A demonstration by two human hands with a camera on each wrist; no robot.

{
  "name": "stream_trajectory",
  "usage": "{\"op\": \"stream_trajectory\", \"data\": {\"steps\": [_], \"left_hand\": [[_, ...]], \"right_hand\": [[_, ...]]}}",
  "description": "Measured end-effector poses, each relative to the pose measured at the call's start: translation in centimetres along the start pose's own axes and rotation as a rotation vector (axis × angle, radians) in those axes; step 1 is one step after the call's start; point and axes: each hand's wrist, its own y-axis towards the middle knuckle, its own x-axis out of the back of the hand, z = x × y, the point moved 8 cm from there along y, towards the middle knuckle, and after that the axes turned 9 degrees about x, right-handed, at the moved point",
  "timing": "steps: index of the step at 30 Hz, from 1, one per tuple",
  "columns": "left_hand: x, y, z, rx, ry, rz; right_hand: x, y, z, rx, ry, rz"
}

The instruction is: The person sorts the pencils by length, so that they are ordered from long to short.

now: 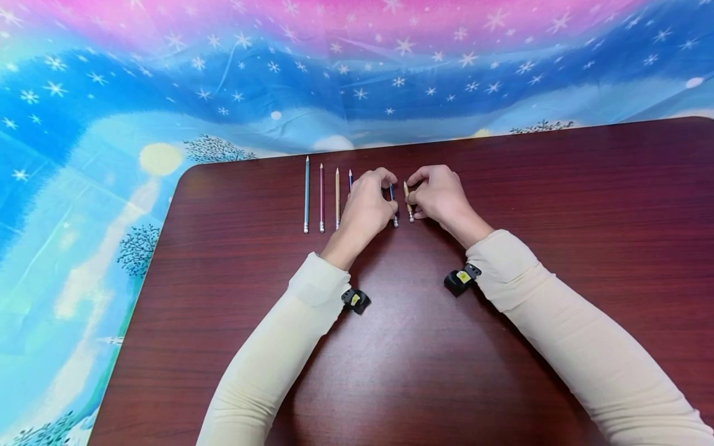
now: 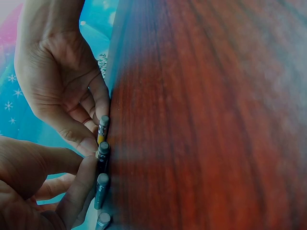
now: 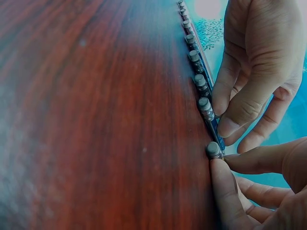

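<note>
Near the table's far edge, my left hand (image 1: 366, 201) pinches a dark blue pencil (image 1: 395, 217) between thumb and fingers. Just to its right, my right hand (image 1: 442, 195) grips a short yellow pencil (image 1: 411, 215) that stands almost parallel to the blue one. Both pencils lie with eraser ends toward me. In the right wrist view, the blue pencil's eraser end (image 3: 205, 106) and the yellow pencil's eraser (image 3: 214, 149) sit a small gap apart. My left hand partly covers other pencils in the row.
To the left, a teal pencil (image 1: 306, 195), a pink pencil (image 1: 321, 198), a gold pencil (image 1: 337, 193) and a purple-blue pencil (image 1: 350, 178) lie side by side, points away. A snowflake-patterned cloth (image 1: 357, 68) hangs behind the dark wooden table (image 1: 418, 347).
</note>
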Motion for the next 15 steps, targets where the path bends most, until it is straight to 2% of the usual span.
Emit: {"op": "stream_trajectory", "data": {"steps": [15], "left_hand": [[-0.11, 0.17, -0.04, -0.011, -0.001, 0.003]], "right_hand": [[0.07, -0.20, -0.14, 0.005, 0.028, -0.005]]}}
